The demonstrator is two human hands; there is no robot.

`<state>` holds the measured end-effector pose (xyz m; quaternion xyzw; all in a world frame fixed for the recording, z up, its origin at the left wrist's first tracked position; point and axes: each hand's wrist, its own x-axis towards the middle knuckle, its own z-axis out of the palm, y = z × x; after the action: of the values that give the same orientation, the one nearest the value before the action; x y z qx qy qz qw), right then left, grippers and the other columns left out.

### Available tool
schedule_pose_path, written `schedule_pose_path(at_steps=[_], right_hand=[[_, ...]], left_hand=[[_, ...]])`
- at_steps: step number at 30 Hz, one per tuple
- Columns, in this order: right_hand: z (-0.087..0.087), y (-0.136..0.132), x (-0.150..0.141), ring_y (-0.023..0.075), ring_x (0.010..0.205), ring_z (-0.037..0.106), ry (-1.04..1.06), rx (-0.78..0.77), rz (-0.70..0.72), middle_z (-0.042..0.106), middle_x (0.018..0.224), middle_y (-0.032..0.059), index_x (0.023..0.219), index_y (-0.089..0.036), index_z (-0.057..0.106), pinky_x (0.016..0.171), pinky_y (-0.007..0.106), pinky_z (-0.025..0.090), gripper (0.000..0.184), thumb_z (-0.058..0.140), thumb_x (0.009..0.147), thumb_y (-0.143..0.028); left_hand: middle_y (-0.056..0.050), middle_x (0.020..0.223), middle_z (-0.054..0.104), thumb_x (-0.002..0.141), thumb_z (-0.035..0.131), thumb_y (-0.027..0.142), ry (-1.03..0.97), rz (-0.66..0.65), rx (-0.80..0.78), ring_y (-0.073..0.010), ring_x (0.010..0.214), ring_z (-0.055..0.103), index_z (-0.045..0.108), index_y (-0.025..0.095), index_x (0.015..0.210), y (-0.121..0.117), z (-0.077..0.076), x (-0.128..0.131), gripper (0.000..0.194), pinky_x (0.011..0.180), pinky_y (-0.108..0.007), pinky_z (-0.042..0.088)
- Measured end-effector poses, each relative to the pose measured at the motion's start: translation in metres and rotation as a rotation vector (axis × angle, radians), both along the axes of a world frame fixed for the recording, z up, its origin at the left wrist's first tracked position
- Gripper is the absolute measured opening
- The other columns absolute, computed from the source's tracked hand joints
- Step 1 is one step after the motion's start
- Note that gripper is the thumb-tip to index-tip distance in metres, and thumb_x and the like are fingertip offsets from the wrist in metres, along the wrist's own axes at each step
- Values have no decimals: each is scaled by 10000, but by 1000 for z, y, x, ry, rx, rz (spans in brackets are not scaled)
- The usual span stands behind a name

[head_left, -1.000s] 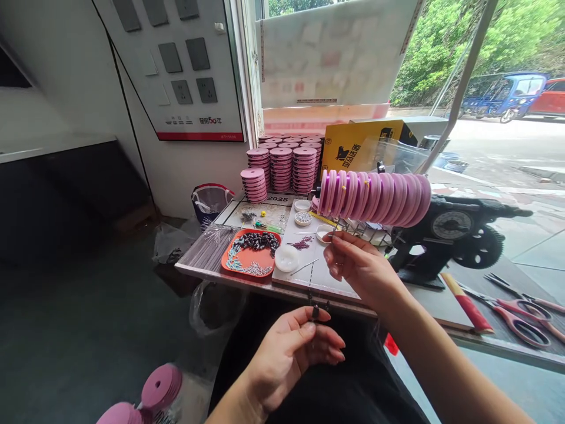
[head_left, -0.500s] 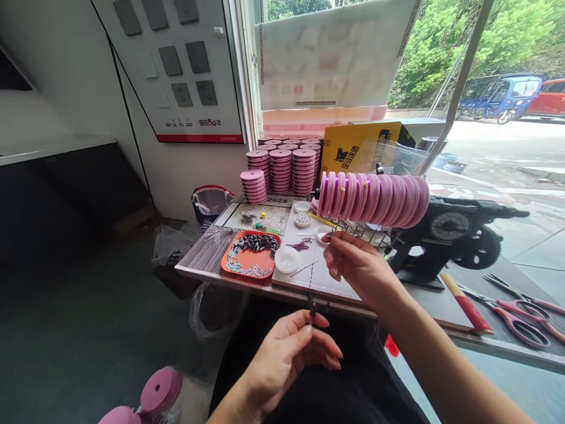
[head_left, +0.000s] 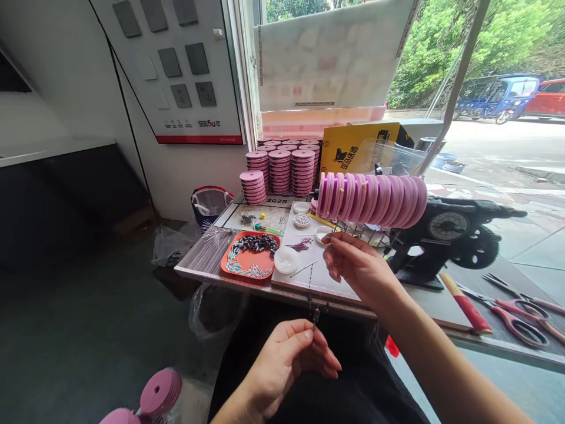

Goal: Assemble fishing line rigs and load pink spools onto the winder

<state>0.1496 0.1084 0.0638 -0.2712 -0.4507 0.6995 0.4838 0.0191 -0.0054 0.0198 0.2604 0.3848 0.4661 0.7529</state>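
My left hand (head_left: 291, 362) is low in front of my lap, thumb and fingers pinched on the bottom of a thin beaded strand (head_left: 311, 291) with dark beads at its end. The strand runs up toward my right hand (head_left: 357, 265), which is raised over the white work board (head_left: 309, 259) with its fingers pinched together near a small white dish (head_left: 324, 234). What the right fingers hold is too thin to make out. An orange tray (head_left: 251, 254) of dark and pale beads lies left of the board.
A row of pink spools (head_left: 373, 199) sits on a black winding machine (head_left: 450, 232). Stacks of pink spools (head_left: 282, 169) and a yellow box (head_left: 362, 150) stand behind. Scissors (head_left: 516, 321) lie at right; more pink spools (head_left: 161, 388) are on the floor.
My left hand has sunk slightly and curled tighter on the strand's end; the right hand has stayed almost still.
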Motion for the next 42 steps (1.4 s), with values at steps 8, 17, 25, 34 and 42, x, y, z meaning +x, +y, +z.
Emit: schedule_pose_path(at_steps=[8, 17, 25, 34, 42], right_hand=[[11, 12, 2, 65, 371, 381, -172, 166, -70, 573, 591, -5, 710, -177, 508, 377, 206, 252, 307, 655, 696, -446], [9, 21, 7, 67, 423, 284, -192, 186, -181, 420, 474, -47, 644, -161, 644, 407, 221, 182, 213, 718, 611, -358], [14, 14, 8, 83, 466, 364, -137, 157, -177, 505, 515, -15, 652, -161, 657, 431, 218, 214, 196, 723, 610, -341], [10, 15, 4, 77, 478, 356, -99, 115, -16, 467, 546, -20, 668, -149, 619, 452, 213, 226, 224, 699, 661, -359], [9, 11, 3, 67, 461, 303, -67, 128, -6, 416, 546, -46, 632, -157, 550, 449, 214, 222, 245, 679, 679, -359]], left_hand=[[-89, 836, 680, 710, 638, 267, 693, 159, 373, -206, 779, 579, 700, 160, 884, 18, 22, -7, 213, 750, -275, 401], [-17, 666, 605, 655, 688, 327, 315, 293, 411, -139, 663, 525, 646, 134, 711, 97, 59, 21, 205, 685, -268, 387], [7, 581, 598, 630, 704, 283, 126, 239, 330, -78, 588, 499, 662, 114, 637, 99, 64, 26, 173, 613, -211, 336], [39, 595, 600, 619, 672, 232, -96, 316, 221, -83, 605, 546, 608, 165, 643, 87, 55, 30, 95, 599, -208, 410], [12, 592, 624, 664, 656, 200, -85, 288, 121, -90, 536, 578, 571, 146, 657, 55, 38, 23, 101, 520, -191, 449]])
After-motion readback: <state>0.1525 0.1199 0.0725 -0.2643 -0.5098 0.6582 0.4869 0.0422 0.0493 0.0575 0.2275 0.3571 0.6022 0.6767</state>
